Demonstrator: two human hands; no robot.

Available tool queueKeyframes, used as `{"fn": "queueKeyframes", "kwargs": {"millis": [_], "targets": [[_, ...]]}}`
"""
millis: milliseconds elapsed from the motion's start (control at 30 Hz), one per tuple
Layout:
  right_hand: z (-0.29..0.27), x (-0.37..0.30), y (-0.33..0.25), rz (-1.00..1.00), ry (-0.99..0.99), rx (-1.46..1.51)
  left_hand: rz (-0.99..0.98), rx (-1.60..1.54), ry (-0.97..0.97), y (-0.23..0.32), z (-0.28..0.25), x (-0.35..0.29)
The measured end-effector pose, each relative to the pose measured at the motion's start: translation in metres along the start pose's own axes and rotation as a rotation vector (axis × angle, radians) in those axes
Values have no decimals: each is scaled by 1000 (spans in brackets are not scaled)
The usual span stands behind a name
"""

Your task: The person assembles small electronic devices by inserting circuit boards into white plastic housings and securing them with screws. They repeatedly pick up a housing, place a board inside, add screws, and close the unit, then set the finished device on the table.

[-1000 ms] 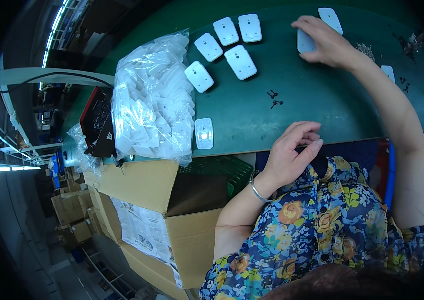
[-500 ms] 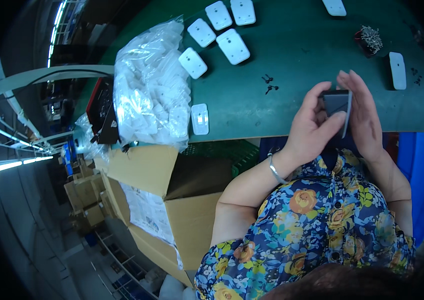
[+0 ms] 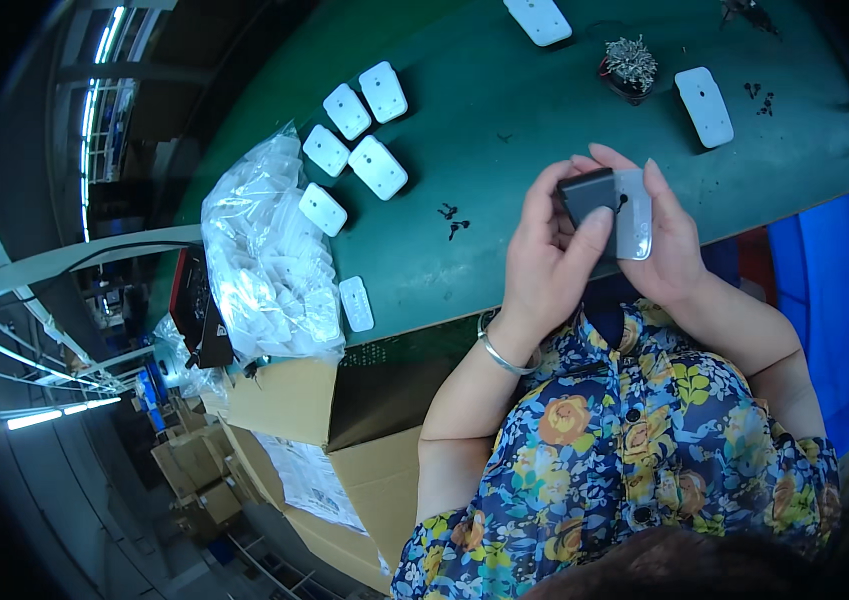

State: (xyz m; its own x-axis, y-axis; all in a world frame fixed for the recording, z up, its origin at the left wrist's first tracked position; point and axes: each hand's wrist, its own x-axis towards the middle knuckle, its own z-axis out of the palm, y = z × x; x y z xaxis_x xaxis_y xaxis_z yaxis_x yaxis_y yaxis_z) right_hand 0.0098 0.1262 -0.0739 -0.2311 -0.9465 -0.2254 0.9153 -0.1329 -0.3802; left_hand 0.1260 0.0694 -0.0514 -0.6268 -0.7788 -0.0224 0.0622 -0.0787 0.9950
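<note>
The person is holding both hands together above the near edge of the green table [image 3: 505, 140], forearms rising from the lower part of the view. The left hand [image 3: 545, 255] is curling its fingers and thumb around a small dark block [image 3: 587, 193], gripping it from the left, with a silver bangle [image 3: 501, 352] sitting on that wrist. The right hand [image 3: 670, 250] is cupping a translucent white plate [image 3: 635, 212] from behind, its fingers closing on the plate's edges, and the plate is lying against the dark block. To the left, a clear plastic bag [image 3: 270, 265] is bulging with white parts, resting at the table's edge. Below it an open cardboard box [image 3: 285, 410] is standing, its contents not discernible. Several loose white plates [image 3: 378, 166] are lying flat on the table, and a small dark cup [image 3: 630, 72] farther back is holding a heap of screws.
</note>
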Motion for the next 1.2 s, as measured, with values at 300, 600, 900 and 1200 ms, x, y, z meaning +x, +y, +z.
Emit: {"fn": "queueKeyframes", "kwargs": {"millis": [300, 600, 900, 1200], "targets": [[-3, -5, -18, 85, 54, 115, -219, -482, 63, -8, -12, 3], [-20, -21, -26, 26, 10, -209, -238, 318, 69, 1, -15, -1], [-3, -29, -21, -34, 55, -364, 229, 1239, 262, -10, -24, -2], [-4, -24, -12, -62, -5, -422, -218, -261, -188, -3, 13, -25]]}}
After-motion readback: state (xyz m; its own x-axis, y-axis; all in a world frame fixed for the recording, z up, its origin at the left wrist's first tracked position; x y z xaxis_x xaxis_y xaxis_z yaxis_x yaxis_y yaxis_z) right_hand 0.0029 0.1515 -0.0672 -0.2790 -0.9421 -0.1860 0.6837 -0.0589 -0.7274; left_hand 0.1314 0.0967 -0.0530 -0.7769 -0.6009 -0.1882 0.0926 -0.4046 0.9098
